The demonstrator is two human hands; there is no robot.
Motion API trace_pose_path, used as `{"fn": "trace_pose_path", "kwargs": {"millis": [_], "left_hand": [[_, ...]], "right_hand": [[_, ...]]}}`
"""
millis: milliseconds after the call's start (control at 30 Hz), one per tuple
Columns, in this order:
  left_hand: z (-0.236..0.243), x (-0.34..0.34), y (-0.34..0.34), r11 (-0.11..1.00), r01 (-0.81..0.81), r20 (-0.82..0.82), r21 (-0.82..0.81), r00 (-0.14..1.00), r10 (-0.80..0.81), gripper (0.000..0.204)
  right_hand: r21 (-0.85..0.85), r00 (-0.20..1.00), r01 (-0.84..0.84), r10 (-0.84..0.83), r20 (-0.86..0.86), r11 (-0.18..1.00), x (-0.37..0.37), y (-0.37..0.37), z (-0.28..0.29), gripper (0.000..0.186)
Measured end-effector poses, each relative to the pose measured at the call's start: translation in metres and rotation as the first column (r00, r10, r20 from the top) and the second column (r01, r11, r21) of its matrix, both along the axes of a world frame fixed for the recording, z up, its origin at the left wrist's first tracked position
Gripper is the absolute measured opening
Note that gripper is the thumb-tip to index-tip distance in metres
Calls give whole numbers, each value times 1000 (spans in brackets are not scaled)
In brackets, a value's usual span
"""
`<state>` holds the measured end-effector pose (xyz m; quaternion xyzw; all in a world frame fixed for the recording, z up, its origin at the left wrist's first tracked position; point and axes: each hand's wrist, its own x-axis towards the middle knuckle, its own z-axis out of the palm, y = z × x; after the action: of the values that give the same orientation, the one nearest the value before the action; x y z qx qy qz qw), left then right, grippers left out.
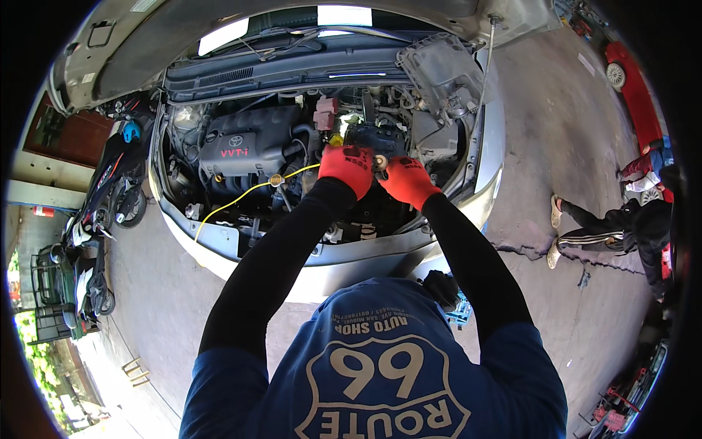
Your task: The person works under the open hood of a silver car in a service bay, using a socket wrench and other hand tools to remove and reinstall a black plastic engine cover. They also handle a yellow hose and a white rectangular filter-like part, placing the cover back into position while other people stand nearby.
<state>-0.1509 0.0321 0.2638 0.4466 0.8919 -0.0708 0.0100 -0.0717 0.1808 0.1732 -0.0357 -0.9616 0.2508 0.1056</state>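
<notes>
Both my hands wear red gloves and reach into a car's engine bay. My left hand (346,171) is closed, its fingers curled away from view beside a black block-shaped part (376,139). Just to its right, my right hand (409,181) is closed too, with its fingertips hidden at the same part's near edge. Between the gloves shows a small round brass-coloured piece (379,162); whether either hand grips it I cannot make out. A yellow cable (245,192) runs from the front of the bay up to my left glove.
A black engine cover (252,143) fills the left of the bay. Behind my hands are a red plastic cover (325,114) and an opened black housing (440,67). The raised hood (175,22) rests on a prop rod (485,62). Motorcycles (110,197) stand left; a person (621,230) is right.
</notes>
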Motion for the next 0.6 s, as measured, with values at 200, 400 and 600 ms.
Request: {"fn": "trace_pose_path", "kwargs": {"millis": [200,400,600], "left_hand": [[-22,-8,-9,990,2,258,143,965,-39,30],[-31,-16,-4,900,311,-53,303,949,-310,41],[13,-1,9,998,58,314,12,947,-59,43]], "right_hand": [[69,993,28,-36,113,997,0,0,0,39],[55,834,260,-196,-516,964,5,-8,-1,39],[39,993,120,-121,13,992,3,6,-7,24]]}}
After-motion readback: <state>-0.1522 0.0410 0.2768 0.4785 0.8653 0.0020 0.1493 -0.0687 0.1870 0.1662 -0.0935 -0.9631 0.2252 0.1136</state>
